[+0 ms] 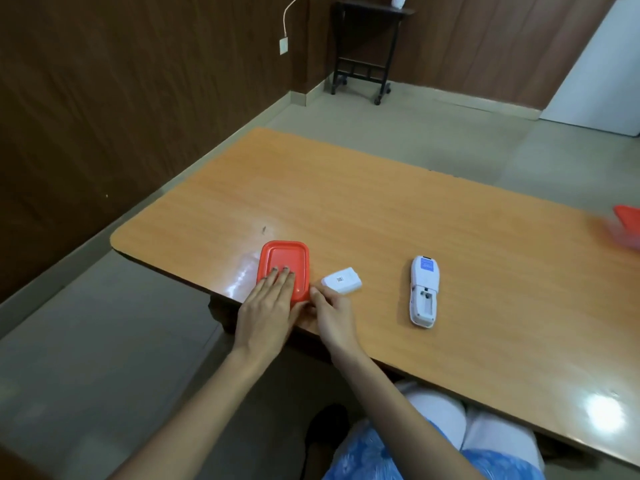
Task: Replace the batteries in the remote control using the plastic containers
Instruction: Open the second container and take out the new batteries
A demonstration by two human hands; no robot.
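Note:
A plastic container with an orange lid (289, 258) sits near the table's front left edge. My left hand (268, 306) lies flat on the lid, fingers spread. My right hand (330, 313) pinches the container's near right corner. The white battery cover (341, 281) lies just right of the container. Further right, the white remote control (423, 292) lies face down with its battery bay open and no batteries visible in it. A second orange-lidded container (628, 225) shows, blurred, at the right edge.
The orange wooden table (381, 209) runs from front left to far right, with glare spots on its surface. A dark small stand on wheels (367, 46) is by the brown wall beyond. My knees are under the table's near edge.

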